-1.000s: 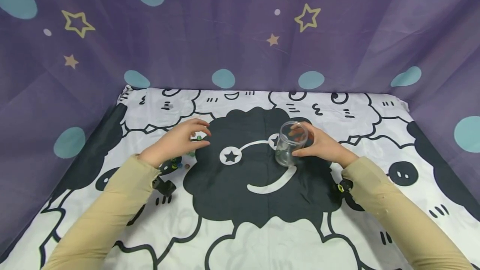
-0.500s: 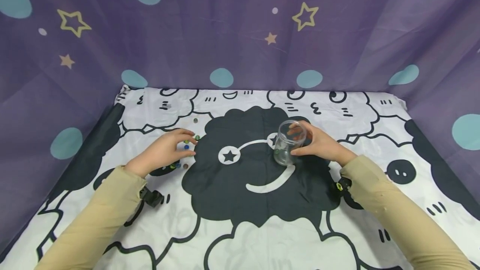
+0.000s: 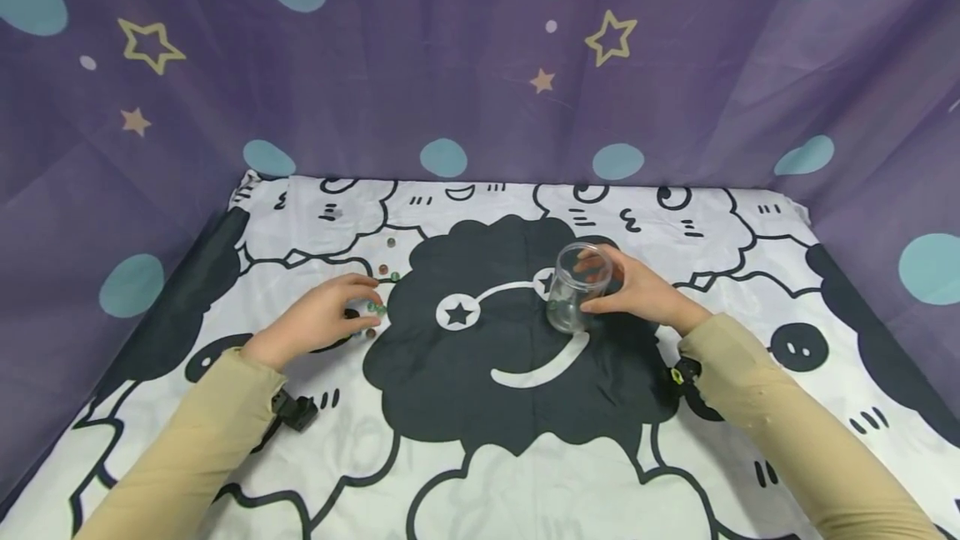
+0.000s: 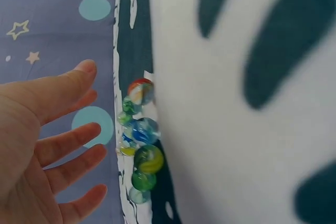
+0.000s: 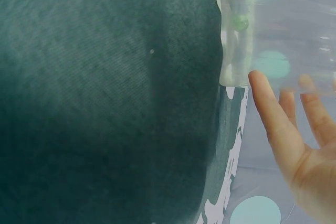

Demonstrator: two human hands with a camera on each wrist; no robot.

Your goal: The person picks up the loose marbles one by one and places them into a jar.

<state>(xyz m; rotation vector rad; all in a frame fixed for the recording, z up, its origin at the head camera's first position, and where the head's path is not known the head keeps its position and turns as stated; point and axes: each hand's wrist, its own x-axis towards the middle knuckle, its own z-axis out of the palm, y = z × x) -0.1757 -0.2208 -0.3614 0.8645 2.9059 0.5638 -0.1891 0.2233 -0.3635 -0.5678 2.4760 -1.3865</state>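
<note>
Your hands are well apart, one at each side of the black printed cloud on the cloth. Your right hand [image 3: 637, 290] grips the clear jar [image 3: 567, 319], the thumb on the near side and the fingers reaching round behind it. The jar is mouth up over the right part of the black print. A green marble [image 5: 240, 22] lies low inside it, near the base.

Your left hand [image 3: 315, 317] is at the left edge of the print with thumb and fingers spread apart and holding nothing. Loose marbles [image 3: 391, 242] lie on the cloth just beside and beyond its fingertips. The left wrist view shows them crowded close together: an orange-and-white marble [image 4: 140, 92], a blue marble [image 4: 145, 131], a yellow-green marble [image 4: 148, 159] and several in green. From these views you cannot tell whether any fingertip touches a marble.

The bench [image 3: 585, 490] is covered by the black-and-white cartoon cloth. Behind it hangs a purple curtain [image 3: 465, 65] with blue ovals and stars. Both your sleeves are tan, and a dark device [image 3: 296, 411] sits at your left wrist.
</note>
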